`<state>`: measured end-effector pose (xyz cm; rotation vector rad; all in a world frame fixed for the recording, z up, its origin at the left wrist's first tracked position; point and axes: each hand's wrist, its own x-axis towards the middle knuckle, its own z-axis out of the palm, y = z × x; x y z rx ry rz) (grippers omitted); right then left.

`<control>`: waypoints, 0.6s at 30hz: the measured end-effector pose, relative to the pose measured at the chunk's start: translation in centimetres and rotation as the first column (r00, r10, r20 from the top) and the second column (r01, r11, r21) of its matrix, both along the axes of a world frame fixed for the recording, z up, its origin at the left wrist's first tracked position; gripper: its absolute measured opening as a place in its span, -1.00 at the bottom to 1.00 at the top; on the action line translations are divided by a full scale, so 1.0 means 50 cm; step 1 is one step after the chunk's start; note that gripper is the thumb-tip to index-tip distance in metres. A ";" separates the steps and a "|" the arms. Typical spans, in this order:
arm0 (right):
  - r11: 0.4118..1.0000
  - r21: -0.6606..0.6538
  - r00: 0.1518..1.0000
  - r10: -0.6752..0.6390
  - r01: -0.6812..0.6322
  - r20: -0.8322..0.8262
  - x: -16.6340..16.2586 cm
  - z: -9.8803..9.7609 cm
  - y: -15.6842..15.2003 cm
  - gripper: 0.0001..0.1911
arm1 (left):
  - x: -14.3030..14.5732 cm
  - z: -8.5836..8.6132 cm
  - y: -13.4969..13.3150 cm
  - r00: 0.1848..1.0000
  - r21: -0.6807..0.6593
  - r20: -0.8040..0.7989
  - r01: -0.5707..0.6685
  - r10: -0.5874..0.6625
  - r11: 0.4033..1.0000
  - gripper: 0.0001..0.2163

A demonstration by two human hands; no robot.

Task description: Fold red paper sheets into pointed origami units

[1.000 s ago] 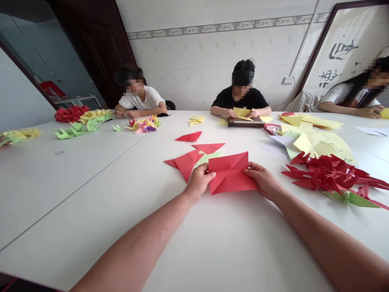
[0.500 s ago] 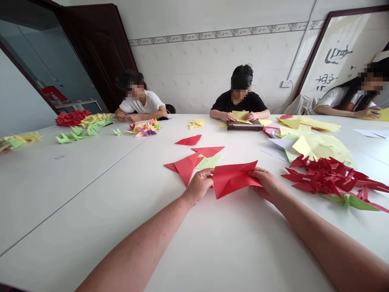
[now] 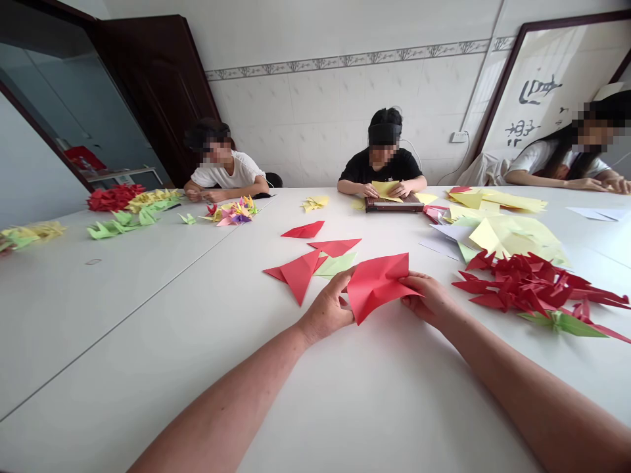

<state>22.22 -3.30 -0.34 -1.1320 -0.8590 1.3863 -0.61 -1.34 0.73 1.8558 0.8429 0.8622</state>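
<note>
Both of my hands hold a creased red paper sheet (image 3: 377,282) just above the white table (image 3: 148,341). My left hand (image 3: 328,307) pinches its left edge, fingers curled against the paper. My right hand (image 3: 428,299) grips the right corner with closed fingers. The sheet is partly folded and lifted, its point hanging toward me. Just left of it lie folded red triangles (image 3: 298,270) and a light green sheet (image 3: 339,264).
A pile of red paper cranes (image 3: 532,286) with a green one lies at the right. Yellow sheets (image 3: 513,236) sit behind it. Three other people sit at the far side, folding paper. Green, yellow and red cranes (image 3: 125,207) line the far left.
The red sheet lay flat under my hands. It has been lifted and folded along its creases, and my left hand has shifted under its left edge.
</note>
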 end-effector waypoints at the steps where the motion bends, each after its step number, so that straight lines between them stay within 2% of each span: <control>1: 1.000 0.002 1.000 0.002 -0.002 -0.001 0.000 0.000 0.000 -0.84 | 0.001 0.000 0.000 1.000 0.012 0.007 -0.012 0.012 1.000 -0.29; 3: 1.000 0.008 1.000 0.009 -0.009 -0.001 0.001 -0.002 0.001 -0.86 | 0.001 0.000 0.000 0.999 0.028 0.041 -0.008 0.006 1.000 -0.28; 6: 0.999 0.011 0.999 0.036 -0.036 0.001 0.002 -0.005 0.003 -0.90 | 0.001 -0.001 0.001 0.987 -0.048 0.157 0.030 -0.022 0.998 -0.53; 9: 0.997 0.005 0.997 0.077 -0.078 0.008 0.000 -0.007 0.002 -0.87 | 0.001 -0.008 0.009 0.973 -0.147 0.205 -0.072 0.102 0.987 -0.77; 13: 0.991 0.027 0.992 0.130 -0.130 0.000 -0.004 -0.007 -0.001 -0.66 | -0.002 -0.019 0.024 0.927 -0.198 0.163 -0.303 0.336 0.932 -0.75; 16: 0.974 0.111 0.980 0.199 -0.195 -0.021 -0.005 -0.008 -0.002 -0.48 | -0.004 -0.020 0.030 0.905 -0.228 0.145 -0.362 0.399 0.904 -0.74; 18: 0.959 0.169 0.974 0.228 -0.227 0.010 -0.006 -0.009 -0.003 -0.47 | -0.004 -0.016 0.028 0.906 -0.235 0.142 -0.360 0.398 0.903 -0.74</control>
